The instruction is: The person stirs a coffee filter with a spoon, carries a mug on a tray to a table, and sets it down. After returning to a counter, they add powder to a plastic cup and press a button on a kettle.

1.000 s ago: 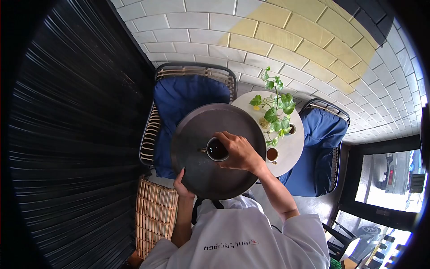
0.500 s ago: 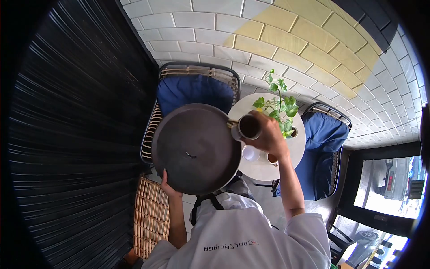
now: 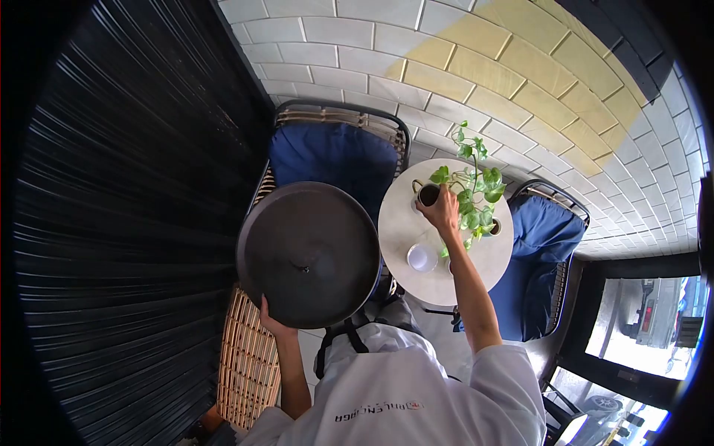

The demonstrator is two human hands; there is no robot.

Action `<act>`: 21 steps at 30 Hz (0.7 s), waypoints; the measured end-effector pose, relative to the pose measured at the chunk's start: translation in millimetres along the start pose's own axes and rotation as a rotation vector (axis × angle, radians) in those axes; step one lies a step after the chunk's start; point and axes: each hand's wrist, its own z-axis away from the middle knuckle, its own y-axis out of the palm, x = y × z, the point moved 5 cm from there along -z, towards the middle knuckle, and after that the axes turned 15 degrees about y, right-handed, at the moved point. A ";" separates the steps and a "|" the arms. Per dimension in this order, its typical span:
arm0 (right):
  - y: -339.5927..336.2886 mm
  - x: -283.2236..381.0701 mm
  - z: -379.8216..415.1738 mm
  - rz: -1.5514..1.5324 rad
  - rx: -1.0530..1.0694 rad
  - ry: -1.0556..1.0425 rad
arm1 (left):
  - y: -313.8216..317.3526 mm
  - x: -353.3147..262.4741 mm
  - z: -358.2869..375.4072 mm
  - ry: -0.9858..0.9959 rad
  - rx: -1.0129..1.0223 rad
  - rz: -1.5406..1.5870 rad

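My left hand (image 3: 278,322) supports a large round dark tray (image 3: 312,245) at its near edge, thumb over the rim and the other fingers hidden beneath. The tray bears only a small mark near its middle. Over the far left part of the round white table (image 3: 398,230), my right hand (image 3: 445,212) grips a mug (image 3: 428,195) with a dark inside, its handle pointing away to the left. Nearer to me on the table is a white cup (image 3: 422,258). Beside it, another small cup is mostly hidden behind my right forearm.
A potted trailing plant (image 3: 483,195) stands on the table, right of my right hand. Chairs with blue cushions flank the table, one at the left (image 3: 335,156) and one at the right (image 3: 543,227). A woven rattan seat (image 3: 247,357) is below the tray; a white brick wall (image 3: 349,56) lies behind.
My right hand has carried the mug from beside the tray's rim out over the far part of the table. The tray has shifted slightly left and nearer to me.
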 end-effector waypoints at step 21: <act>96.7 -74.7 -1.5 0.066 0.002 0.299 | 3.6 10.2 20.3 -0.058 -0.075 -0.113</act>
